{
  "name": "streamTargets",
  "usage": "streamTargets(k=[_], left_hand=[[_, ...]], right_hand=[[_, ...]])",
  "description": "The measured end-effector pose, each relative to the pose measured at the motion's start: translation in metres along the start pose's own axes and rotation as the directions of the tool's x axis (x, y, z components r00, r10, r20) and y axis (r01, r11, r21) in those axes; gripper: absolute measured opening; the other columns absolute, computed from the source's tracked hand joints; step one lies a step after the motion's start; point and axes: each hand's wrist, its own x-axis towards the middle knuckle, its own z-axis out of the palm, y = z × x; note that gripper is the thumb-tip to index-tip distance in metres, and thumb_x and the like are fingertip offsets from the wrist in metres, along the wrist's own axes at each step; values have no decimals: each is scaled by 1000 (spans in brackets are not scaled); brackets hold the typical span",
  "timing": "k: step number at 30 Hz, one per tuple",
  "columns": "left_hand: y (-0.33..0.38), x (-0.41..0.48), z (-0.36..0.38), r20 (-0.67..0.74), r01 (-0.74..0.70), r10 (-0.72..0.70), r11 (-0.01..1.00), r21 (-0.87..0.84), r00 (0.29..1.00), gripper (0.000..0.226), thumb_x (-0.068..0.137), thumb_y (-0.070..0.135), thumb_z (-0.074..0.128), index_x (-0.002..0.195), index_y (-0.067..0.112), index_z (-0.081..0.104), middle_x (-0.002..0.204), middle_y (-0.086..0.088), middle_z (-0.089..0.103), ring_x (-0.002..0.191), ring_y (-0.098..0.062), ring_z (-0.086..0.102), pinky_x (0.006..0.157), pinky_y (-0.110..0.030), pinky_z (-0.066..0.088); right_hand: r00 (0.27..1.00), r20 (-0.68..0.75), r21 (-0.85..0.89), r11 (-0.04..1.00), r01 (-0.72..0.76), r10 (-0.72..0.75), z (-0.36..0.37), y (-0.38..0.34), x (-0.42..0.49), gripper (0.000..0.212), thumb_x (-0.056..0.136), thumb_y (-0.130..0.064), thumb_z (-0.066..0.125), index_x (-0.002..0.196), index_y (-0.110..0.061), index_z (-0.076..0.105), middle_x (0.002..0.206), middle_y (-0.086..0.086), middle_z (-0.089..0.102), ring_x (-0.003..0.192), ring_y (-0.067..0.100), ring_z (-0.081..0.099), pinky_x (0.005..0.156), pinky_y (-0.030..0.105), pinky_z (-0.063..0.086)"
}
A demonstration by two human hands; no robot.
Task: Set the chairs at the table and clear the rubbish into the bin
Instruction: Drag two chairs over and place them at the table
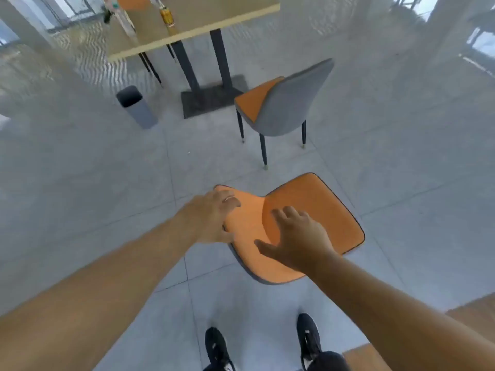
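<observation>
A: Our left hand is spread with loose fingers over the left edge of the near chair's orange back; we cannot tell whether it touches the padding or floats just above it; it grips nothing.

B: Our right hand is spread too, palm down on the middle of that same back, thumb pointing left; nothing is clasped in it either.

A: The near chair stands straight before us on the grey tiled floor, its orange seat stretching away to the right; our black shoes stand just behind it.

B: Beyond it stands the second chair, grey shell towards us, orange seat facing the desk; it is drawn up near the desk's dark base, though not tucked under.

A: The grey bin stands on the floor left of that base, mouth open, well apart from both chairs.

B: On the desk we see a yellow can near the front edge, and a clear plastic bottle lying further left; they are blurred; another orange chair back shows past the desk.
</observation>
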Motion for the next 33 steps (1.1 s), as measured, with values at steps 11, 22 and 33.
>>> streamTargets(k=[11,22,33], left_hand=[[-76,91,64,173,-452,420,853,260,891,65,81,50,68,140,33,50,136,1,55,125,-24,49,107,-52,34],[-96,102,78,63,-473,468,871,135,881,13,83,27,65,91,37,61,85,12,54,102,-23,54,103,-51,38],[-114,59,96,77,-213,211,977,13,974,16,85,35,60,85,40,45,82,14,51,87,-18,48,84,-44,49]], right_hand=[[930,105,-15,935,-354,353,117,-83,-6,91,70,-98,37,133,-34,39,108,-3,55,78,24,54,56,37,48],[849,150,-52,862,-505,506,145,-90,14,48,98,-26,51,143,-34,36,107,2,55,81,33,62,59,41,53],[923,252,-120,956,-269,292,119,-62,43,43,98,-34,59,137,-36,40,116,2,54,88,30,60,61,40,48]])
